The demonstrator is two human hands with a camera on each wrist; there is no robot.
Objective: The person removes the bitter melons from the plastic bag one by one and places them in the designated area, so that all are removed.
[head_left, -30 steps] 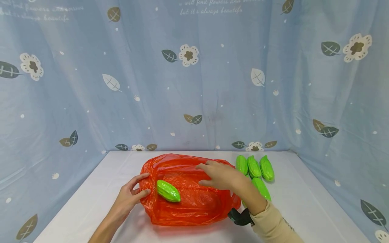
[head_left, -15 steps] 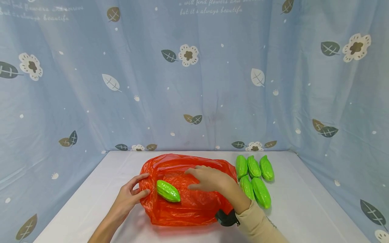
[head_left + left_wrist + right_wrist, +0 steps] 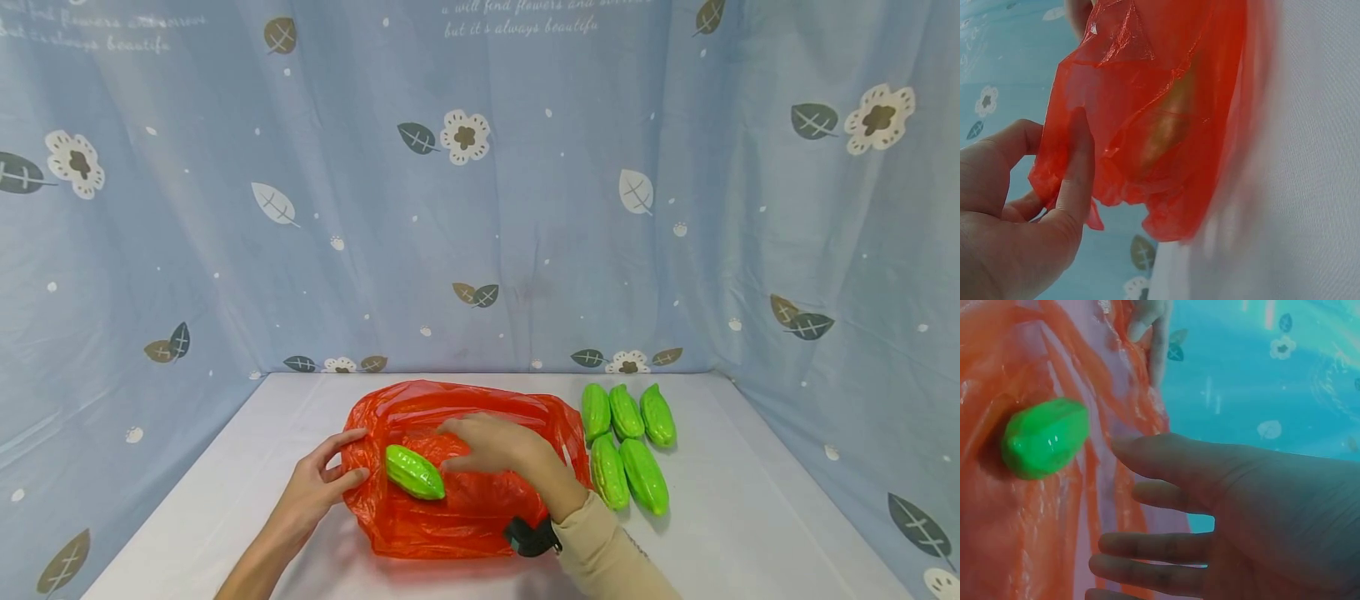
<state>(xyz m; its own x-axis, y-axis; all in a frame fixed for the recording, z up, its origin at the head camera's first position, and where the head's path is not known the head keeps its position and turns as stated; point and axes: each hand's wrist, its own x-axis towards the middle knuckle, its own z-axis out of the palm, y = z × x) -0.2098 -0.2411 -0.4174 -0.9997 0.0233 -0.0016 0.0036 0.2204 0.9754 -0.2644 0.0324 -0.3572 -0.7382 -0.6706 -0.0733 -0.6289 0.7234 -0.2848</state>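
Note:
A red plastic bag (image 3: 480, 533) lies with its mouth spread wide. One glossy green, ridged bitter melon (image 3: 415, 472), toy-like in its shine, rests inside its left part. My left hand (image 3: 318, 479) pinches the bag's left edge; in the left wrist view the thumb and fingers (image 3: 1077, 169) press on the thin film, and the melon shows dimly through it. Over the bag, just right of the melon, hovers my right hand (image 3: 491, 446). Its spread fingers (image 3: 1147, 547) hold nothing and point toward the melon (image 3: 1046, 439) in the right wrist view, apart from it.
Several more green bitter melons (image 3: 643, 477) lie grouped on the white table (image 3: 750, 517), right of the bag. A patterned blue curtain (image 3: 525, 250) closes off the back and both sides. A dark band with a camera (image 3: 531, 537) sits at the right wrist.
My right hand has moved left across the bag toward the melon inside, uncovering the melons on the right. The left hand keeps its hold on the bag's edge.

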